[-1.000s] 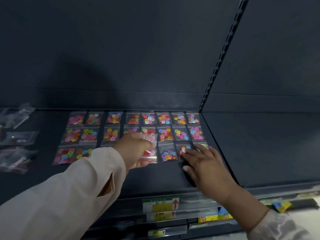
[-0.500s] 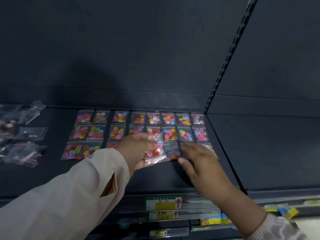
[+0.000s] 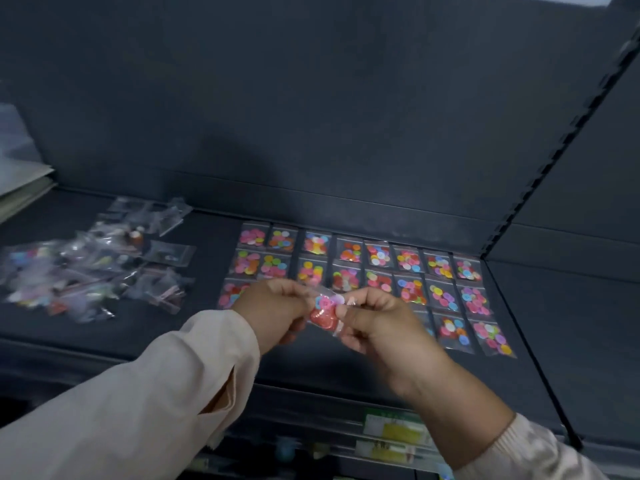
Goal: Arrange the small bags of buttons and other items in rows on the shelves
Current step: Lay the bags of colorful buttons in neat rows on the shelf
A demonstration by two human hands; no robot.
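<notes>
A small clear bag of red, pink and blue buttons [image 3: 325,311] hangs above the dark shelf [image 3: 156,327], held between both hands. My left hand [image 3: 273,311] pinches its left edge and my right hand [image 3: 375,318] pinches its right edge. Behind the hands, several bags of coloured buttons [image 3: 408,263] lie flat in three rows along the shelf's back and right side. The hands hide part of the front row.
A loose heap of small clear bags [image 3: 86,271] lies on the shelf's left part. Flat pale packages [image 3: 20,185] sit at the far left. A slotted upright [image 3: 554,161] bounds the shelf on the right. Yellow price labels [image 3: 398,431] run along the front edge.
My right hand left the row of bags and came up to pinch the bag that my left hand held. The view has swung left, and the loose heap now shows.
</notes>
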